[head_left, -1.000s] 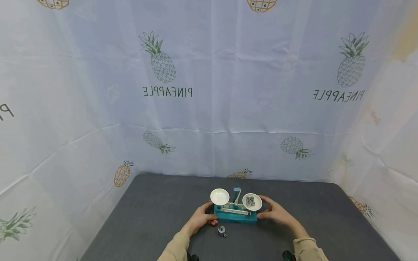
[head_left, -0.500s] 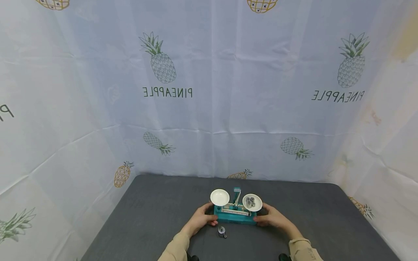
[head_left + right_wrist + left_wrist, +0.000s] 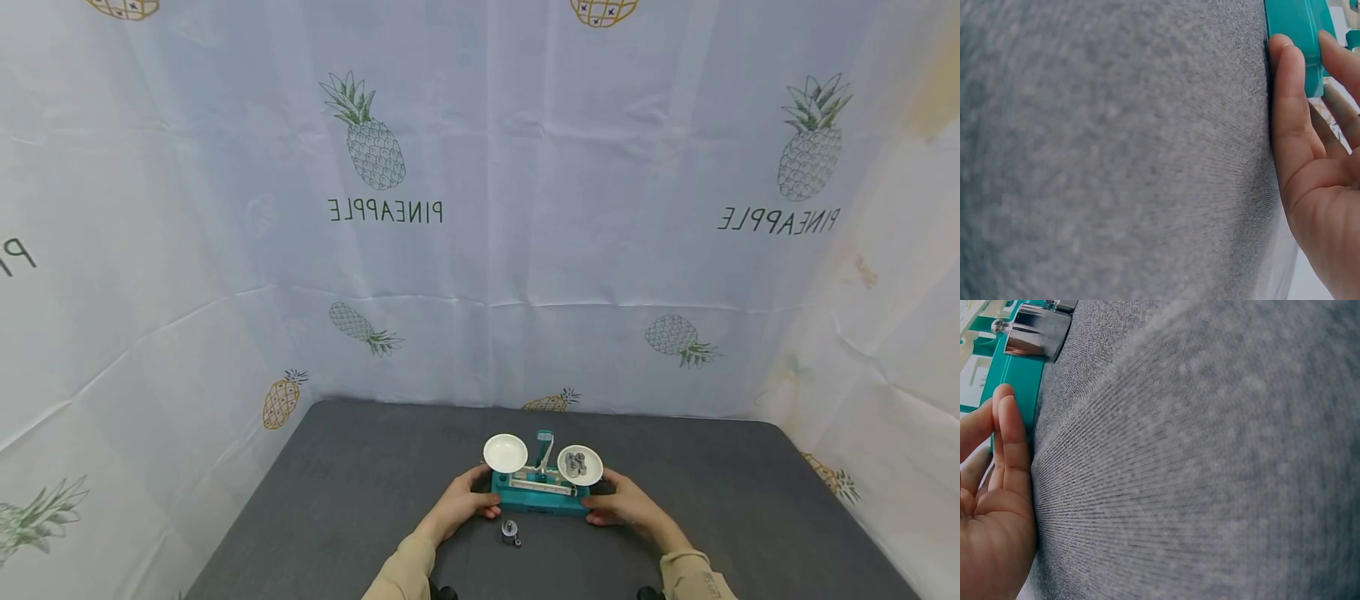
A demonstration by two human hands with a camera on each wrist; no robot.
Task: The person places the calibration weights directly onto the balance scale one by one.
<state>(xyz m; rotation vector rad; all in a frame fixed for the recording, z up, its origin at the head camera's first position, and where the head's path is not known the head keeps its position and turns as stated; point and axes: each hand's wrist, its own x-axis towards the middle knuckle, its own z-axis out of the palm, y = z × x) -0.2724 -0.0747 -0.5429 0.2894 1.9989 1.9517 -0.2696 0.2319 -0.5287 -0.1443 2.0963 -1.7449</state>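
A balance scale (image 3: 542,502) with a teal base stands on the dark table. My left hand (image 3: 459,503) holds the base's left end, thumb at the front and fingers toward the back. At the opposite end my right hand (image 3: 630,505) grips the base; the right wrist view shows its fingertips on the teal edge (image 3: 1291,28). The left white pan (image 3: 506,453) sits higher and is bare. Several grey metal weights (image 3: 575,464) lie in the lower right pan (image 3: 593,472). In front of the base is a shiny cylindrical weight (image 3: 509,530), with a tiny knobbed weight (image 3: 517,542) beside it.
The dark grey tabletop (image 3: 375,467) spreads around the scale on all sides. Behind it hangs a pale curtain (image 3: 525,250) printed with pineapples, which also runs along both sides. Black straps (image 3: 442,592) show at the sleeves.
The right hand has shifted left and closed in on the base's right end, its thumb now at the front corner. The left hand, pans and weights look unmoved.
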